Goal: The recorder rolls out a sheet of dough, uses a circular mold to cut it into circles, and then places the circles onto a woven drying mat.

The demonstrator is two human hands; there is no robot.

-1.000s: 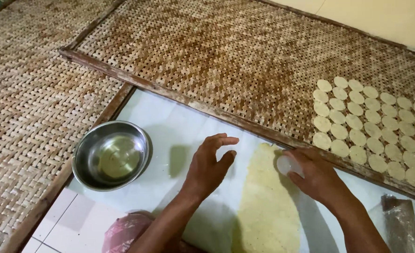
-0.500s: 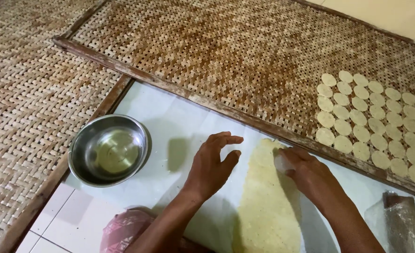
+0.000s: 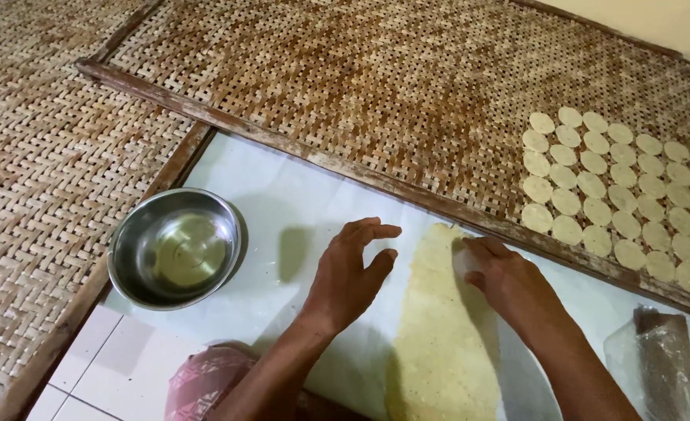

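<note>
Dough sheet (image 3: 438, 343) under right hand (image 3: 508, 277); left hand (image 3: 352, 273) beside, fingers spread.

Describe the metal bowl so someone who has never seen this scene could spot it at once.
Start at the white sheet spread on the floor between the woven bamboo trays. At its left edge, well left of the left hand, sits a round steel bowl. It is the only shiny metal thing here, unlike the pale dough strip and discs.
</note>
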